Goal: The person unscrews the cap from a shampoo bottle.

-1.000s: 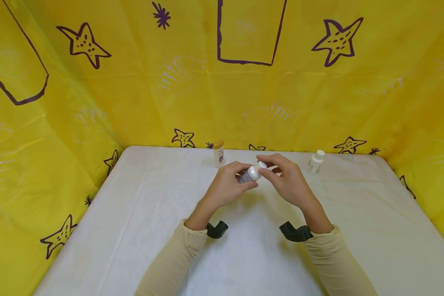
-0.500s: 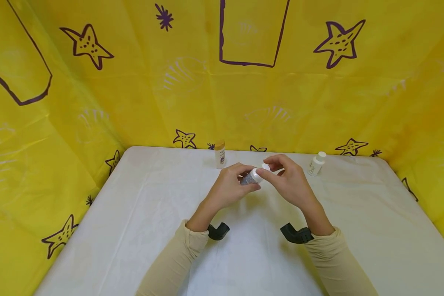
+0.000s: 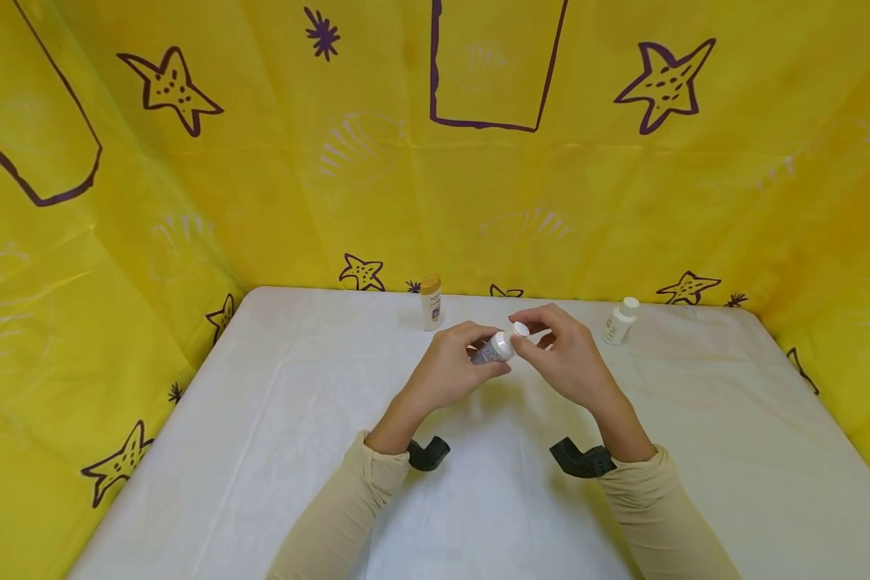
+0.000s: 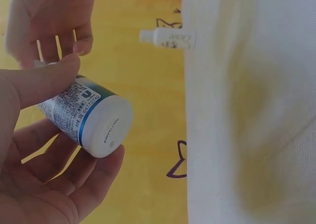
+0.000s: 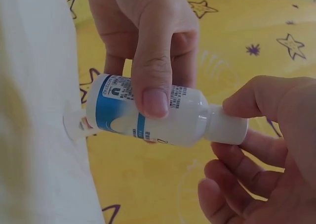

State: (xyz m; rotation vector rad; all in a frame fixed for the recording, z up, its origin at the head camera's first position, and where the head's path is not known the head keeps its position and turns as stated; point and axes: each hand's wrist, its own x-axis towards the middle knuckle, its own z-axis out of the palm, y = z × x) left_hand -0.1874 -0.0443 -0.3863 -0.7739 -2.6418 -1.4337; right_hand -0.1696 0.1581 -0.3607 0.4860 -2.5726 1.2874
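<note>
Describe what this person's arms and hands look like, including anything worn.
Long, wrinkled beige fabric sleeves cover both arms. A bent, hard-looking black device is worn at each wrist. The left hand and right hand are bare, without gloves.

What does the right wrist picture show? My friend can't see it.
A person's left hand holds a blue-labelled white bottle while the right hand pinches its white cap. Behind them is yellow cloth with purple-outlined starfish.
</note>
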